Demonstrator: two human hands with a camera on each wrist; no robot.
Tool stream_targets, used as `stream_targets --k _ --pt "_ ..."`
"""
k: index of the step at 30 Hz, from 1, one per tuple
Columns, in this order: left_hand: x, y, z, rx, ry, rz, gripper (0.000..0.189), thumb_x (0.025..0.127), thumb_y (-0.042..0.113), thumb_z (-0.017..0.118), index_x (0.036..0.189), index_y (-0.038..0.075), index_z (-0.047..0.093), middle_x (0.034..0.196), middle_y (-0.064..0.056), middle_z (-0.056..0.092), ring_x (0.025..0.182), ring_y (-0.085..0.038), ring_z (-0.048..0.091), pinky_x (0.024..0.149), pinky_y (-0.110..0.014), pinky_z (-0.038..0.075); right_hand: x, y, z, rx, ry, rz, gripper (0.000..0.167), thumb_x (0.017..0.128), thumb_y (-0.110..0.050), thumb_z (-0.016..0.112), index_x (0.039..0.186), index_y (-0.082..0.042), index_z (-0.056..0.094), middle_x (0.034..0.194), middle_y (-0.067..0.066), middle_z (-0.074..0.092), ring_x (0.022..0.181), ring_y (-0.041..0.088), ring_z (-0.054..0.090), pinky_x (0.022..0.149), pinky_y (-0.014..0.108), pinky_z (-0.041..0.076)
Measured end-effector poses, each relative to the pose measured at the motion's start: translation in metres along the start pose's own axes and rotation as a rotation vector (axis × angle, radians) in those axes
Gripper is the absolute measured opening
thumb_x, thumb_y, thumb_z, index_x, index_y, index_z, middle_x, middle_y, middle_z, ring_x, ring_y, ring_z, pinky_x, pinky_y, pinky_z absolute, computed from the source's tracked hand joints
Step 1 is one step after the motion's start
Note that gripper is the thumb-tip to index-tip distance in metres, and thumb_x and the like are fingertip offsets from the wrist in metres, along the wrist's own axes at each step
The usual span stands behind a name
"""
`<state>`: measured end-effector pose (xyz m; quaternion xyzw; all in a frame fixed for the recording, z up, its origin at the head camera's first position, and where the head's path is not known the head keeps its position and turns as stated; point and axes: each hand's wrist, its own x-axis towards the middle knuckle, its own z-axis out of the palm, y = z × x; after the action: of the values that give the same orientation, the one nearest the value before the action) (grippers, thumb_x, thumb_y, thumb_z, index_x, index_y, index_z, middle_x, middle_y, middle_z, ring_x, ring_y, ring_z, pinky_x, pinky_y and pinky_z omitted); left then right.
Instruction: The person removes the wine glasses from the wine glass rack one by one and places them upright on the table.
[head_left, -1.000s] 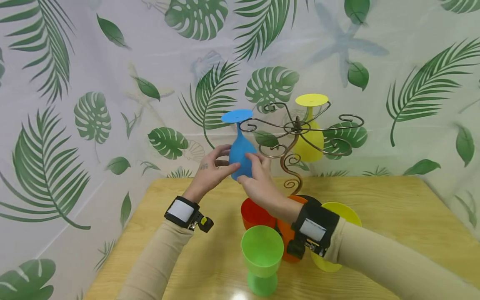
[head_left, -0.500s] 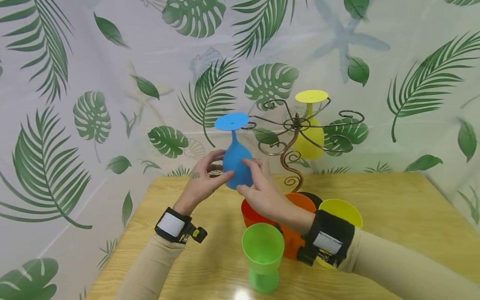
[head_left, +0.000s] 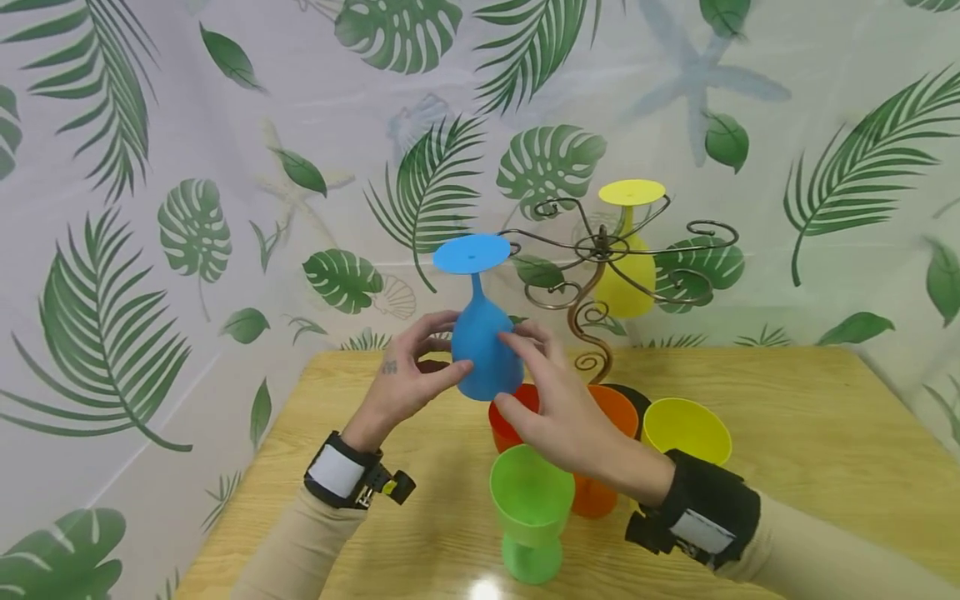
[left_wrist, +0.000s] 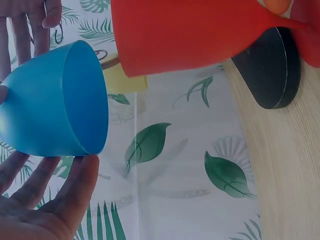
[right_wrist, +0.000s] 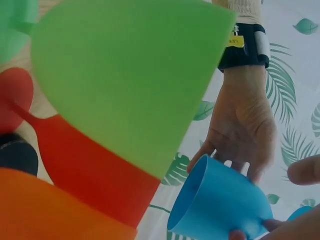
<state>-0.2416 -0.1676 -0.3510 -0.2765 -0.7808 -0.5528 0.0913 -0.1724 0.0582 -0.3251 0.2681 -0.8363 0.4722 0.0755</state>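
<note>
A blue goblet [head_left: 486,354] is upside down in the air, its round foot up and its bowl's mouth down. My left hand [head_left: 408,371] holds the bowl from the left, thumb in front and fingers behind. From the right, my right hand [head_left: 558,400] holds the bowl, with a finger on its side and the thumb near the rim. The left wrist view looks into the goblet's open mouth [left_wrist: 86,100]. Behind it stands a curly metal stemware rack [head_left: 602,246]. A yellow goblet [head_left: 626,283] hangs upside down from that rack.
On the wooden table [head_left: 787,433], a green goblet [head_left: 532,500] stands upright in front. Behind it are a red goblet [head_left: 506,425], an orange goblet [head_left: 615,408] and another yellow goblet [head_left: 686,429], partly hidden by the right arm. The rack's black base [head_left: 633,400] is behind them.
Both hands have brought the blue goblet down and nearer, away from the rack's left arm. The right forearm has shifted right and down. The goblets on the table have kept their places.
</note>
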Motion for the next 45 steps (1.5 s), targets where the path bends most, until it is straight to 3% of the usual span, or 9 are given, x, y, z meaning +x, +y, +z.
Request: stream_targets --k 10,19,21,23,26,29,34,41,45 --pt "-0.02 0.014 0.005 -0.027 -0.063 0.078 0.067 0.091 0.039 0.075 0.144 0.004 0.052 0.14 -0.02 0.06 0.119 -0.041 0.065 0.092 -0.044 0.06 -0.024 0.008 -0.007 -0.18 0.122 -0.325 0.051 0.088 0.01 0.064 0.138 0.0 0.059 0.147 0.018 0.046 0.119 0.034 0.06 0.091 0.048 0.06" --pt "-0.03 0.034 0.019 -0.073 -0.114 0.156 0.07 0.092 0.045 0.073 0.143 0.001 0.052 0.136 -0.023 0.061 0.115 -0.042 0.066 0.088 -0.039 0.06 -0.041 0.014 -0.024 -0.355 0.239 -0.571 0.063 0.069 0.012 0.083 0.128 -0.005 0.067 0.133 0.017 0.056 0.108 0.027 0.061 0.084 0.043 0.061" --pt "-0.032 0.037 0.024 -0.09 -0.129 0.181 0.071 0.093 0.045 0.072 0.143 0.0 0.051 0.136 -0.024 0.061 0.114 -0.041 0.066 0.087 -0.039 0.061 -0.045 0.016 -0.029 -0.415 0.261 -0.651 0.044 0.082 0.001 0.079 0.125 -0.005 0.069 0.129 0.019 0.058 0.108 0.03 0.061 0.086 0.041 0.06" --pt "-0.033 0.04 0.028 -0.108 -0.141 0.208 0.07 0.094 0.045 0.071 0.143 0.0 0.051 0.137 -0.024 0.06 0.114 -0.04 0.067 0.086 -0.041 0.061 -0.049 0.018 -0.035 -0.482 0.273 -0.722 0.029 0.097 -0.009 0.066 0.125 -0.004 0.069 0.128 0.02 0.06 0.108 0.032 0.061 0.089 0.038 0.057" --pt "-0.033 0.046 0.033 -0.132 -0.17 0.236 0.07 0.094 0.046 0.07 0.144 0.001 0.051 0.138 -0.023 0.06 0.114 -0.038 0.067 0.085 -0.042 0.062 -0.057 0.018 -0.042 -0.575 0.291 -0.806 0.038 0.111 -0.024 0.04 0.125 -0.003 0.069 0.125 0.022 0.062 0.106 0.033 0.061 0.093 0.036 0.051" --pt "-0.034 0.052 0.037 -0.136 -0.202 0.243 0.069 0.095 0.048 0.067 0.143 0.002 0.052 0.136 -0.022 0.061 0.113 -0.036 0.068 0.084 -0.041 0.062 -0.064 0.015 -0.049 -0.623 0.288 -0.859 0.04 0.112 -0.023 0.037 0.125 -0.002 0.068 0.123 0.023 0.063 0.105 0.033 0.061 0.097 0.035 0.047" --pt "-0.036 0.059 0.043 -0.105 -0.231 0.254 0.067 0.097 0.05 0.062 0.141 0.0 0.055 0.13 -0.021 0.066 0.105 -0.031 0.07 0.079 -0.039 0.063 -0.069 0.01 -0.061 -0.679 0.304 -0.944 0.035 0.112 -0.019 0.039 0.123 -0.004 0.068 0.12 0.022 0.066 0.105 0.035 0.061 0.091 0.042 0.045" --pt "-0.041 0.064 0.051 -0.116 -0.261 0.273 0.062 0.098 0.045 0.061 0.139 -0.001 0.055 0.12 -0.022 0.069 0.094 -0.02 0.071 0.073 -0.036 0.064 -0.075 0.01 -0.072 -0.669 0.25 -0.978 0.034 0.112 -0.019 0.039 0.127 -0.006 0.067 0.125 0.023 0.066 0.109 0.036 0.063 0.12 0.032 0.03" --pt "-0.044 0.068 0.056 -0.153 -0.296 0.247 0.062 0.1 0.047 0.058 0.14 -0.001 0.055 0.118 -0.022 0.07 0.093 -0.017 0.073 0.074 -0.035 0.064 -0.078 0.012 -0.076 -0.674 0.24 -1.012 0.033 0.112 -0.02 0.04 0.134 -0.011 0.064 0.126 0.026 0.064 0.111 0.038 0.061 0.12 0.035 0.031"
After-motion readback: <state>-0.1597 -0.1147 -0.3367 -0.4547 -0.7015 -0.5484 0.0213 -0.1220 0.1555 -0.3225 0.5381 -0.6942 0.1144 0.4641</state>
